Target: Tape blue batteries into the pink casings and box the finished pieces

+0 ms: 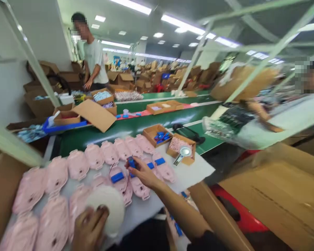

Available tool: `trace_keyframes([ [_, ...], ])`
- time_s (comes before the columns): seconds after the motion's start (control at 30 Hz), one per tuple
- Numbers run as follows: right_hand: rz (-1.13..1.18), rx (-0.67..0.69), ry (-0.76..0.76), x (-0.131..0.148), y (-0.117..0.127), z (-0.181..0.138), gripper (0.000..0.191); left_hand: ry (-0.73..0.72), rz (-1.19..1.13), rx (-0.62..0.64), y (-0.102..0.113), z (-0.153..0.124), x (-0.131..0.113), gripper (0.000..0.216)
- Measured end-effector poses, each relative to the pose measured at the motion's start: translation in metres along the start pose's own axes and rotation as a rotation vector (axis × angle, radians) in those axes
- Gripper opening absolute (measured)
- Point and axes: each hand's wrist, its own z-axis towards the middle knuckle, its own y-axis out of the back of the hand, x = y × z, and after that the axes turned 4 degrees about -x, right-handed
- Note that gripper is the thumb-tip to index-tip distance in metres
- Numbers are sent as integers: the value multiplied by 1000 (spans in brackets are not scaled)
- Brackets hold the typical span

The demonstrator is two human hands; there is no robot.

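My right hand (143, 172) pinches a small blue battery pack (131, 161) above the rows of pink plastic shells. Below it, several shells carry blue packs, one being a blue block (117, 177) with thin dark wires. My left hand (90, 226), somewhat blurred, grips a white roll (112, 209) with its fingers at the dark centre hole. The roll covers part of the pink shells behind it. To the left, more pink shells (54, 219) lie in rows on the pale sheet (153, 211), and these show no blue pack.
A carton of blue packs (157, 136) and a carton of small pink parts (176, 144) with a silvery round-headed item (184, 152) stand at the sheet's far edge. Behind runs a green conveyor (99, 134). One co-worker (94, 62) stands far left; another's arm (264, 115) reaches in right.
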Motion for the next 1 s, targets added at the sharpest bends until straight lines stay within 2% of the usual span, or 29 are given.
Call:
trace_keyframes([
  [0.1,-186,155,-34,20,-21,-42,40,136,-34,43,13,3,-8,41],
  [0.3,-485,339,-80,48,-20,-57,27,111,-4,153,32,15,-11,36],
  [0.53,-514,491,-160,54,-32,-59,28,7,20,239,44,11,-1,42],
  [0.67,-402,527,-214,36,-35,-64,22,-79,82,307,50,10,5,52],
  [0.73,-220,436,-272,18,-43,-72,27,-106,126,336,53,11,5,54],
  [0.87,258,57,-365,-12,-65,-93,53,-52,162,288,53,14,-2,51],
  [0.93,376,-69,-322,-12,-58,-90,61,-79,110,274,49,15,-8,47],
  [1.0,406,-199,-169,-1,-29,-69,59,-182,-3,294,44,15,-11,41],
])
